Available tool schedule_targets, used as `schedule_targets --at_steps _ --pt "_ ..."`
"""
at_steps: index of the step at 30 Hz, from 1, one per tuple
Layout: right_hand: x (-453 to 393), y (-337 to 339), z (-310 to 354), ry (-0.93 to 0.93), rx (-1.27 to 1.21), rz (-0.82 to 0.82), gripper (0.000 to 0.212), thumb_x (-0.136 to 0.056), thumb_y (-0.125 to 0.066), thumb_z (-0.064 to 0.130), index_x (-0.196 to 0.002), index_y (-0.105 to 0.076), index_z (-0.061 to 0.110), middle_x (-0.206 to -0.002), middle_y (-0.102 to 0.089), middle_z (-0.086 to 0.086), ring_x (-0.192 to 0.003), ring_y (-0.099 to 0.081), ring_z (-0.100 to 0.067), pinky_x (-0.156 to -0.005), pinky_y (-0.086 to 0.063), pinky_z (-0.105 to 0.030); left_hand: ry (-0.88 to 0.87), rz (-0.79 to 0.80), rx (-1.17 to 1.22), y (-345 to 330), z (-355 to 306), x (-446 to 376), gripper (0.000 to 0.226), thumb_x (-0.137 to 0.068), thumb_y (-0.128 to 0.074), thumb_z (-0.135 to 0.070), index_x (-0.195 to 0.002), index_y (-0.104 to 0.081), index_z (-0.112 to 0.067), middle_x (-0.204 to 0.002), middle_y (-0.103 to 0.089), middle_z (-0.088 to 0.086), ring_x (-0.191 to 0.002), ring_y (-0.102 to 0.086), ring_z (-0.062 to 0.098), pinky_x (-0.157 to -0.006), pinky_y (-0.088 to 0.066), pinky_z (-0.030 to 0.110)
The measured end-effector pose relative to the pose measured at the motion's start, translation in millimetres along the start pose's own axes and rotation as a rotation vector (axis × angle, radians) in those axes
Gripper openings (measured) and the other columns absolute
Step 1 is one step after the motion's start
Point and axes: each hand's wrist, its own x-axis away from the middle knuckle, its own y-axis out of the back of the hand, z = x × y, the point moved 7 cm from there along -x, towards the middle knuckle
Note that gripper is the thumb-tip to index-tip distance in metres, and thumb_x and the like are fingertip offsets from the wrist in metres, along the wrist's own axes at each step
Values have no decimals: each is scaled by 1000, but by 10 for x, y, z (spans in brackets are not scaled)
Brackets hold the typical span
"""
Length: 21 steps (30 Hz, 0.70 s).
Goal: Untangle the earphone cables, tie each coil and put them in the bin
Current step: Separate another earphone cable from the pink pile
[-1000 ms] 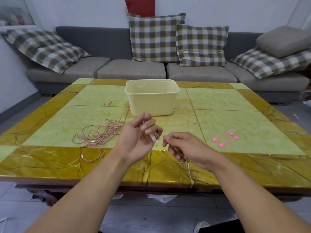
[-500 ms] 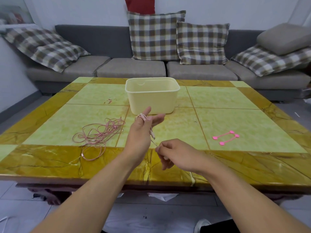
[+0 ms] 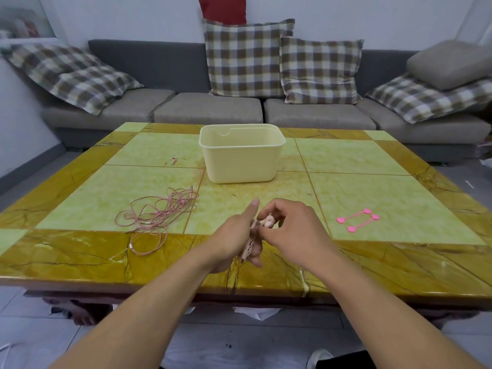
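Observation:
Above the table's near edge, my left hand (image 3: 234, 239) has a pink earphone cable coil (image 3: 250, 242) wound around its fingers, thumb pointing up. My right hand (image 3: 288, 230) is pressed against it from the right and pinches the earbud end (image 3: 269, 221) of that cable. A second pink earphone cable (image 3: 157, 214) lies loose and tangled on the table to the left. The cream bin (image 3: 241, 153) stands open behind the hands, at the table's middle. Two pink ties (image 3: 358, 220) lie on the table to the right.
The green and amber tiled table (image 3: 372, 187) fills the view, its near edge just below my wrists. A grey sofa (image 3: 207, 110) with checked cushions runs behind it. Something white lies on the floor (image 3: 255, 312) under the table.
My right hand has come up and to the right, meeting the left hand. The left hand has dropped lower, and more cable sits wound around its fingers.

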Motion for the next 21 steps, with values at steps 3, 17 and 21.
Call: schedule_targets --at_steps 3,17,21 --pt "-36 0 -64 -33 -49 58 21 -75 -87 31 -88 -70 31 -75 -67 9 -54 -53 3 -52 -40 -13 50 66 -24 -20 17 22 84 -90 -21 -82 -65 -53 -8 -45 -29 1 -39 -25 16 -47 -40 27" --pt "-64 -73 -113 51 -126 316 24 -79 -86 39 -81 -69 23 -70 -63 14 -63 -52 -6 -63 -42 -25 128 282 85 -129 71 63 106 -87 -14 -83 -63 -64 7 -38 -41 13 -50 -65 31 -56 -56 33" --pt "-78 -23 -132 34 -165 296 22 -82 -83 35 -87 -72 17 -71 -65 14 -65 -55 -5 -66 -43 -23 107 123 100 -135 42 67 94 -91 -25 -80 -57 -60 0 -39 -42 12 -44 -60 28 -55 -57 36"
